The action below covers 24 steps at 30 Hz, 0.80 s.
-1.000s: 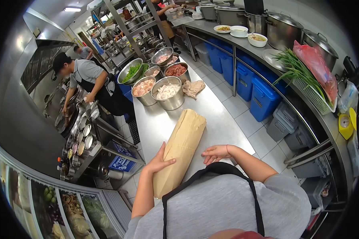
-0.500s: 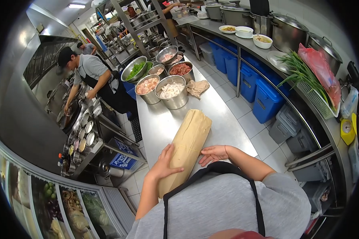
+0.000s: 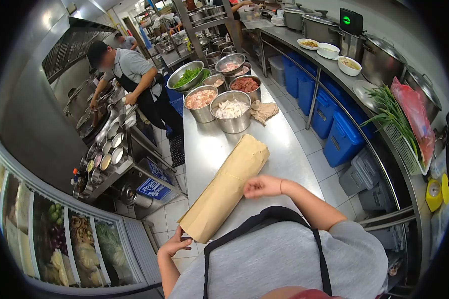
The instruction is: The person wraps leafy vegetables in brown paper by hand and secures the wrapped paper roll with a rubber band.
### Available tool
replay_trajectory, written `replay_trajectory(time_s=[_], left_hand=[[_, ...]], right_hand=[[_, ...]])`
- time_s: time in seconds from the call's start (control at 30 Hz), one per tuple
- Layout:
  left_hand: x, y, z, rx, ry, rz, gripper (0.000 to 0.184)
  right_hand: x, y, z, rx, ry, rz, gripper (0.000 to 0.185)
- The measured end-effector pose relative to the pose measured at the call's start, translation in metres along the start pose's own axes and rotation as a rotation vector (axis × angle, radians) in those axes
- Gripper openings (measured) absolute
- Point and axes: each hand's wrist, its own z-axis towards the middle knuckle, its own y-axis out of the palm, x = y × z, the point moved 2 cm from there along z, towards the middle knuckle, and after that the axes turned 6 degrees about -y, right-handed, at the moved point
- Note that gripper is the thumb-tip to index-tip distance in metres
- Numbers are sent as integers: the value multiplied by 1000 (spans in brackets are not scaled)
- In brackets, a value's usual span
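A long roll wrapped in brown paper (image 3: 224,192) lies diagonally on the steel table (image 3: 294,164). At its near left end is my left hand (image 3: 175,242), fingers apart, with the fingertips at the paper's lower corner. My right hand (image 3: 262,187) is beside the roll's right side, its fingers curled together; whether they pinch anything is hidden. Beyond the roll stand steel pots of pale pieces (image 3: 231,110), pinkish meat (image 3: 200,99) and dark red meat (image 3: 245,85), with a crumpled cloth (image 3: 264,112) next to them.
A co-worker (image 3: 134,74) in a dark cap stands at the stove on the left. Small containers (image 3: 106,148) line a side counter. A glass-topped chiller (image 3: 85,244) is at lower left. Along the right counter are lidded pots (image 3: 382,57) and a basket with green stalks (image 3: 409,149).
My left hand has moved from the roll's side down to its near end. My right hand's fingers have curled. The roll is tilted further, its near end shifted left. The view has turned slightly.
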Motion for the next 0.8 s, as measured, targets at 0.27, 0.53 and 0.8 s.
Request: replay_trajectory(time_s=[0.27, 0.53, 0.8], left_hand=[[-14, 5, 26, 127, 73, 62, 132], [-14, 6, 21, 120, 191, -201, 108], [7, 20, 31, 393, 381, -322, 81]], right_hand=[[-64, -54, 63, 249, -270, -549, 33], [-22, -61, 94, 200, 148, -986, 50], [-29, -54, 61, 342, 152, -1088, 45]])
